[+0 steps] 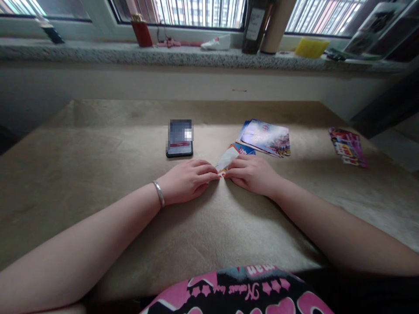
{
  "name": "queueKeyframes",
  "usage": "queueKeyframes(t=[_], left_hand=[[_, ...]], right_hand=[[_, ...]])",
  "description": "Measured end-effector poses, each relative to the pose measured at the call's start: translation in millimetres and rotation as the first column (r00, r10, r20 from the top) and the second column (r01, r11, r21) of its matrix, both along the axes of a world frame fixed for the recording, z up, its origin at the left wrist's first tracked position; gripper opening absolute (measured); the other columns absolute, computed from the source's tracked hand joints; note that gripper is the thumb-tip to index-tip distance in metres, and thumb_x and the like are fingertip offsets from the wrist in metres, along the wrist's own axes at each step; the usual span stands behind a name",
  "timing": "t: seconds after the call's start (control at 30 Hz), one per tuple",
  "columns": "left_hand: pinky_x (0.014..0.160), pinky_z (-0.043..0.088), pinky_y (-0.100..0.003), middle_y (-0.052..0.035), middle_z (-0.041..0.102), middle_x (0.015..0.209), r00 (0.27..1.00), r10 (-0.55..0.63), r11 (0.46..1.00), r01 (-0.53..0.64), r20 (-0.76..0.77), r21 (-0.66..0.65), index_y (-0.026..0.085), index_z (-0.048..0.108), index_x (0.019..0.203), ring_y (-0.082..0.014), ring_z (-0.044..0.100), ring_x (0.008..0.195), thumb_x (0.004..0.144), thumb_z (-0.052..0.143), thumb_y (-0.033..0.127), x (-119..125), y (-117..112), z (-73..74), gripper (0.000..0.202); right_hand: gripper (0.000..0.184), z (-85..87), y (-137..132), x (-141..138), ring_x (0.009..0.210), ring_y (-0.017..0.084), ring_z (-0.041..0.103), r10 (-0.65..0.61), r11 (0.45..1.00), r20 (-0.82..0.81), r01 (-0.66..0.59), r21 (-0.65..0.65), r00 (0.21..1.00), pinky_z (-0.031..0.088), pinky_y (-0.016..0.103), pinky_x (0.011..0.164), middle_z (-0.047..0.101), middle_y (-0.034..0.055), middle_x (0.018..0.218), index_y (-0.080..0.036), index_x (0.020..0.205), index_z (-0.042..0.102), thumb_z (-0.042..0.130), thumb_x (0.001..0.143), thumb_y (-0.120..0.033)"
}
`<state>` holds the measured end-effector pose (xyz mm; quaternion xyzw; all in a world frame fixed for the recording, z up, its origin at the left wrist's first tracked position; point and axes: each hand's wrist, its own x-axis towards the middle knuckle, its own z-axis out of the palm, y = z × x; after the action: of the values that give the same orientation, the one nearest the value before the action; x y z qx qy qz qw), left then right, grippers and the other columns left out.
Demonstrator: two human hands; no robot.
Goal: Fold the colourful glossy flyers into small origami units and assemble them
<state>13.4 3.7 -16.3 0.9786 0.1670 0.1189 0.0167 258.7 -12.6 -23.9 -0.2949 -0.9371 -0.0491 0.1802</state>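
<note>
A partly folded sheet of printed paper (228, 157), white, orange and blue, lies on the table between my hands. My left hand (188, 179), with a silver bangle at the wrist, has its fingers pressed together at the left corner of the paper. On the other side, my right hand (252, 175) is closed with thumb and fingertips on the same lower end and covers part of the sheet. Just beyond the right hand is a stack of glossy printed sheets (266, 136).
A phone (180, 150) lies left of the paper. Pink and purple printed packets (348, 148) rest at the far right. Along the granite windowsill (108, 53) stand a red container (142, 31), a dark box (255, 27) and a yellow object (310, 48).
</note>
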Motion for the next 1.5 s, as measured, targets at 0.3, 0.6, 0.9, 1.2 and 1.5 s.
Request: queueKeyframes(t=[0.3, 0.6, 0.9, 1.2, 1.5], left_hand=[[0.096, 0.043, -0.040, -0.0086, 0.059, 0.119, 0.997, -0.018, 1.000, 0.016, -0.081, -0.027, 0.020, 0.052, 0.126, -0.0241, 0.051, 0.111, 0.088, 0.050, 0.034, -2.6, -0.9, 7.4, 0.040], [0.090, 0.046, -0.035, -0.0063, 0.061, 0.115, 0.997, -0.010, 1.000, 0.010, -0.081, -0.006, 0.020, 0.054, 0.124, -0.0204, 0.053, 0.105, 0.090, 0.046, 0.023, -3.0, -1.6, 9.1, 0.035], [0.102, 0.042, -0.041, -0.0063, 0.054, 0.131, 0.999, -0.025, 0.999, 0.023, -0.038, -0.043, 0.019, 0.051, 0.126, -0.0240, 0.046, 0.121, 0.088, 0.049, 0.022, -6.3, 0.7, -1.1, 0.038], [0.102, 0.041, -0.044, -0.0067, 0.055, 0.131, 0.998, -0.015, 0.999, 0.012, -0.061, -0.053, 0.019, 0.051, 0.126, -0.0255, 0.047, 0.120, 0.088, 0.050, 0.026, -6.1, 1.1, -1.2, 0.039], [0.100, 0.043, -0.044, -0.0077, 0.056, 0.128, 0.999, -0.037, 0.997, 0.034, -0.037, -0.063, 0.018, 0.052, 0.123, -0.0254, 0.048, 0.118, 0.087, 0.050, 0.025, -8.0, 1.8, 0.2, 0.037]], right_hand=[[0.023, 1.3, -0.8, 7.5, 0.082, 0.017, 0.054, -0.026, 0.999, 0.018, 0.025, 0.045, 0.999, 0.038, 0.030, 0.071, 0.069, 0.0026, 0.088, -0.025, 0.088, 0.071, 0.047, 0.091, -0.024], [0.022, 3.1, -0.1, 8.4, 0.082, 0.018, 0.054, -0.045, 0.999, 0.042, 0.044, 0.025, 0.998, 0.038, 0.030, 0.070, 0.069, 0.0036, 0.086, -0.023, 0.085, 0.071, 0.050, 0.088, -0.021], [0.020, 7.0, -1.3, 17.8, 0.081, 0.018, 0.056, -0.060, 0.998, 0.046, 0.061, -0.022, 0.997, 0.040, 0.030, 0.069, 0.070, 0.0042, 0.088, -0.024, 0.084, 0.072, 0.052, 0.087, -0.022], [0.021, 5.5, 0.2, 19.0, 0.081, 0.018, 0.056, -0.059, 0.998, 0.060, 0.059, -0.002, 0.996, 0.041, 0.031, 0.071, 0.070, 0.0032, 0.089, -0.025, 0.083, 0.071, 0.050, 0.087, -0.023], [0.019, 6.4, -1.2, 24.3, 0.083, 0.018, 0.057, -0.088, 0.995, 0.009, 0.088, -0.053, 0.996, 0.043, 0.029, 0.071, 0.070, 0.0033, 0.092, -0.023, 0.081, 0.071, 0.053, 0.083, -0.016]])
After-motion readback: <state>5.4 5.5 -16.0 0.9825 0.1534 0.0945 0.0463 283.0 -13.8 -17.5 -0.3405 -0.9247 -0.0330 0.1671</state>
